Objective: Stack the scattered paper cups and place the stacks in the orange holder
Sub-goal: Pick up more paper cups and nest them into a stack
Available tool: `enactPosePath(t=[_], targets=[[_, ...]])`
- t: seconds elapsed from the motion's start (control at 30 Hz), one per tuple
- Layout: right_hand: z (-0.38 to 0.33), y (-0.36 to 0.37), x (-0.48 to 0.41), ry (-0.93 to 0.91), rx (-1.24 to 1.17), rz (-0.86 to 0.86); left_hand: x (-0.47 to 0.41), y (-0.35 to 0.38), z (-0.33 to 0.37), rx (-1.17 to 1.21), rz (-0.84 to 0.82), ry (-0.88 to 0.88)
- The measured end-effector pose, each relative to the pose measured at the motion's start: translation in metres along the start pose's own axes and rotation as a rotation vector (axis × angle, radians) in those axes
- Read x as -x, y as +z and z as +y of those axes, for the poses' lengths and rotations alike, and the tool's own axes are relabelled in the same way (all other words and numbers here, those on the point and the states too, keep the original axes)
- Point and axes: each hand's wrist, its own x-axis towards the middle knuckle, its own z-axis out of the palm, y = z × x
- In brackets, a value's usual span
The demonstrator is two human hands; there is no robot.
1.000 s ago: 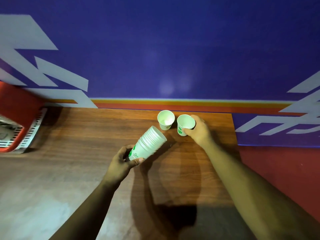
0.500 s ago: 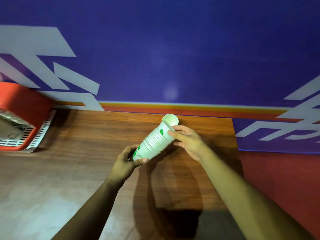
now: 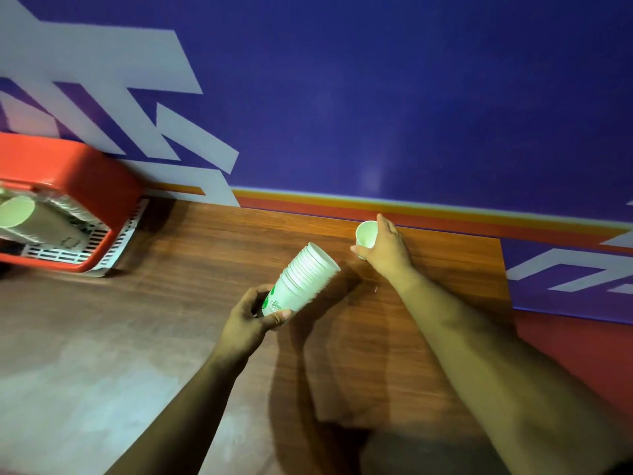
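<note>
Wooden table [image 3: 102, 337], blue wall [image 3: 411, 97] behind: our right hand [image 3: 387, 252] has left the stack [image 3: 301, 279], now gripping the lone cup [image 3: 365, 233]; our left hand [image 3: 246, 323] holds the stack.

We see a wooden desk [image 3: 164, 303], its near-left part pale with glare. Behind its far edge rises a blue wall [image 3: 411, 97] with white shapes [image 3: 102, 63] and an orange stripe [image 3: 445, 210] along the bottom. Past the desk's right edge lies a red surface [image 3: 582, 354].
</note>
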Motion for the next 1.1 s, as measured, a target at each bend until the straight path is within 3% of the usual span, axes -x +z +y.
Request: enactPosePath(t=[0.1,0.17,0.33,0.47,0.57,0.9,1.1], targets=[[0.006,0.008,-0.003,-0.049,0.114,0.037,-0.001,-0.007,-0.006,0.028,0.009,-0.027],[0.002,0.009,0.000,-0.021,0.038,0.069,-0.001,-0.013,-0.008,0.026,0.017,-0.030],[-0.044,-0.001,0.040,0.115,-0.673,-0.025,0.008,-0.032,-0.016,0.015,0.040,-0.044],[-0.085,-0.025,0.081,0.002,-0.859,-0.161,0.020,-0.044,-0.006,0.038,0.065,-0.022],[-0.108,-0.039,0.102,-0.083,-0.872,-0.223,0.036,-0.056,0.010,0.062,0.089,0.029],[-0.231,-0.070,0.169,-0.410,-0.512,-0.416,0.113,-0.131,0.081,0.071,0.092,0.232],[-0.318,-0.062,0.232,-0.458,-0.647,-0.459,0.156,-0.211,0.110,0.061,0.154,0.357]])
